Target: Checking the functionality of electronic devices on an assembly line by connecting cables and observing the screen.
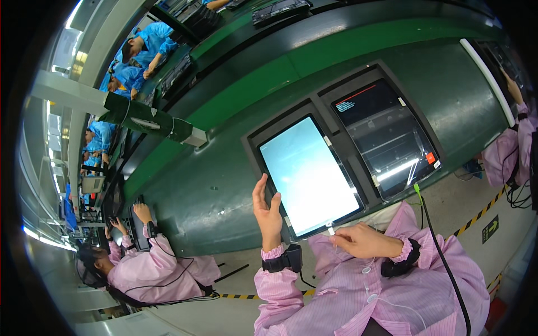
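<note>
A tablet (311,176) with a bright white-blue screen lies tilted in the left recess of a dark foam tray (259,134). My left hand (268,215) is beside its left edge, fingers stretched and apart, the thumb near the screen's rim. At the tablet's near edge my right hand (364,241) pinches a white cable plug (330,228); whether the plug is fully seated cannot be told. A second tablet (386,134) fills the right recess, its dark screen showing small lines of text at the top and a red-orange sticker low on the right.
The tray sits on a green workbench (207,207). A black cable with a green end (417,189) hangs by the bench's near edge. A wrapped post (145,124) rises at the left. One co-worker (154,269) in pink sits left; another's pink sleeve (524,123) shows right.
</note>
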A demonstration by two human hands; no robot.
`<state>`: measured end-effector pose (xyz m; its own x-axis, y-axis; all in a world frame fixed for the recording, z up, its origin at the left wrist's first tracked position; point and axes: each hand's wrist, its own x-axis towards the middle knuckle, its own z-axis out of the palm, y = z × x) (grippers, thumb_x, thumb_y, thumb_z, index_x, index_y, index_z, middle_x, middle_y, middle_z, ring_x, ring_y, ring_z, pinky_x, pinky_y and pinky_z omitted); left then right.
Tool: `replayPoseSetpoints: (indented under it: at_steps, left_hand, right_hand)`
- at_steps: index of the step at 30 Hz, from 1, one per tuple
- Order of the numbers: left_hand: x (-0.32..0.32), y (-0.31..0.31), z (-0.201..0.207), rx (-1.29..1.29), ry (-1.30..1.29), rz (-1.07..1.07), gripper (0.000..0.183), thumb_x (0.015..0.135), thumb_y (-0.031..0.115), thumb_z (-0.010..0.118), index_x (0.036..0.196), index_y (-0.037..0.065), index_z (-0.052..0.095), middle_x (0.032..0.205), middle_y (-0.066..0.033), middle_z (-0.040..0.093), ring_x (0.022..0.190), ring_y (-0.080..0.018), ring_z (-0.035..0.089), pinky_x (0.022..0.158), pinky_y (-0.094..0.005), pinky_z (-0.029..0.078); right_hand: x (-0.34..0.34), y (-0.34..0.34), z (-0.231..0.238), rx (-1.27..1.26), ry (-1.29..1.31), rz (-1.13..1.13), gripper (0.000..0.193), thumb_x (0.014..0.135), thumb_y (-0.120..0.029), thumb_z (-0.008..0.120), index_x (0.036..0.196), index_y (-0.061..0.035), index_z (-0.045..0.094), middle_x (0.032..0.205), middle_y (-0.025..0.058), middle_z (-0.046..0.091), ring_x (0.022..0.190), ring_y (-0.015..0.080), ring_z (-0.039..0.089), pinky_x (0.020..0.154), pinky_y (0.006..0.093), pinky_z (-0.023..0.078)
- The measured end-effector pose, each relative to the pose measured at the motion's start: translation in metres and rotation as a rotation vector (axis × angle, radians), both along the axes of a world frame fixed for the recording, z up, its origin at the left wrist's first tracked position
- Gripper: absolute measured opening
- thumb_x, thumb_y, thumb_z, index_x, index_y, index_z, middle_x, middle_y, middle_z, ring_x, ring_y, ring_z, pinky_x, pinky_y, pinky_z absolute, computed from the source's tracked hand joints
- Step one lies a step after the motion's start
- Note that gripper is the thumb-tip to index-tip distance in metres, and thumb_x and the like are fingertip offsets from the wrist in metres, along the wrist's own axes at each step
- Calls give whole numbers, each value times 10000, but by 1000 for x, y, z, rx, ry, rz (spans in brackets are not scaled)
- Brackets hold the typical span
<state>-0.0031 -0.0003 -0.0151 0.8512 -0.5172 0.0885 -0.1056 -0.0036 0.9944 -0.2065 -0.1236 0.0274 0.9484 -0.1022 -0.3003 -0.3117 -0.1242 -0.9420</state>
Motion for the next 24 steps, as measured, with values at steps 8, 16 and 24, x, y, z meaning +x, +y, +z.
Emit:
replayPoseSetpoints:
  at_steps: [8, 16, 24]
  left_hand:
    - [2, 0, 1, -4, -9, -10, 507, 749, -85, 484, 1245, -17, 400, 1319, -148, 411, 1267, -238, 335, 1054, -342, 230]
    - [4, 1, -2, -25, 13, -13, 495, 756, -85, 465, 1243, -19, 401, 1319, -150, 411, 1268, -241, 335, 1056, -346, 228]
    - [2, 1, 3, 97, -118, -11, 500, 782, 8, 582, 1247, -12, 399, 1322, -155, 403, 1260, -252, 341, 1050, -354, 240]
  right_hand:
    - [0, 3, -11, 19, -41, -27, 293, 874, -202, 519, 723, 48, 537, 562, 146, 533, 462, 208, 494, 478, 351, 392]
    - [-1, 4, -10, 26, -51, -36, 287, 873, -197, 517, 716, 42, 531, 559, 143, 528, 459, 202, 488, 468, 351, 382]
    - [0, 8, -14, 39, -54, -47, 291, 877, -203, 509, 716, 38, 536, 566, 151, 536, 467, 223, 509, 478, 363, 391]
